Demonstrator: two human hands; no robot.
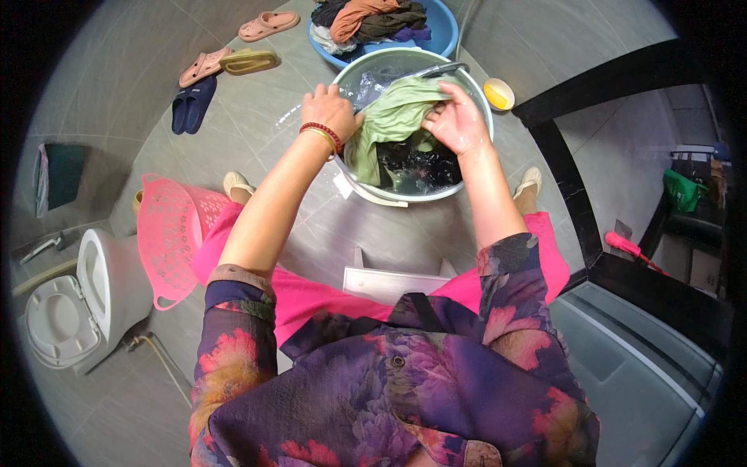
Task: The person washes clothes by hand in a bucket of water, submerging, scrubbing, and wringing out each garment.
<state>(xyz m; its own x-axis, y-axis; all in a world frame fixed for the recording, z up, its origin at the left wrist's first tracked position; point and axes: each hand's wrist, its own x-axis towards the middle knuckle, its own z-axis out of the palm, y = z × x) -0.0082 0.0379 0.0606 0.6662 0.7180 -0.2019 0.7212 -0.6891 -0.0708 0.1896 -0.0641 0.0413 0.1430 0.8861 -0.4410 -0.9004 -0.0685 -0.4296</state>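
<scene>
A light green wet garment (401, 113) is stretched between my hands over a pale round washtub (478, 87). My left hand (330, 113), with bracelets at the wrist, is closed on the garment's left side at the tub's rim. On the other side, my right hand (457, 123) pinches its upper right edge, the palm partly turned up and wet. The garment's left part hangs down inside the tub. Below it, dark cloth (420, 165) lies in the water. A grey bar-shaped thing (440, 70) slants across the tub's far side, partly hidden by the garment.
Behind the tub stands a blue basin (445, 31) heaped with clothes. A small bowl (499, 94) sits right of it. Pink (268, 26) and navy (193, 105) footwear lies far left. Nearer are a pink basket (167, 233), a toilet (93, 303) and a white stool (393, 285).
</scene>
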